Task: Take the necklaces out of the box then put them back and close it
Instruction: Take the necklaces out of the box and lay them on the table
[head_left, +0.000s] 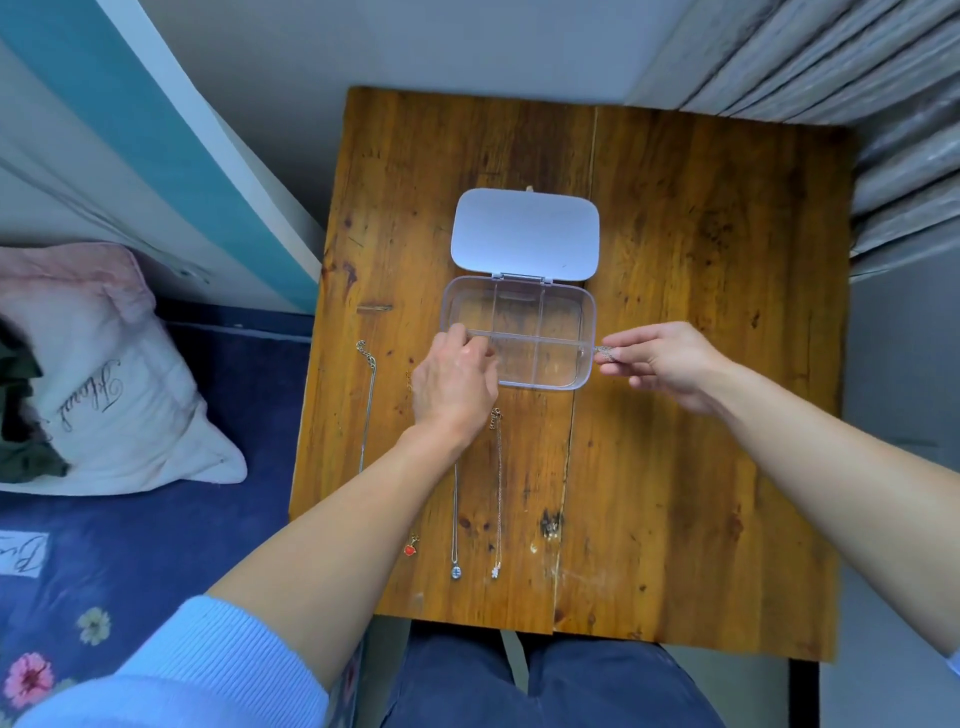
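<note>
Right hand (670, 364) pinches a necklace (604, 354) at the box's (519, 332) 3 o'clock edge; left hand (454, 379), grip unclear, rests at 8 o'clock.

Clear box (519, 338) w/ white lid (524, 231); brown wood table (701, 364); pendant (411, 548) prob. red.

The open box (518, 332) sits mid-table (701, 364), lid (524, 231) behind it, necklaces (475, 493) laid out before it.
</note>
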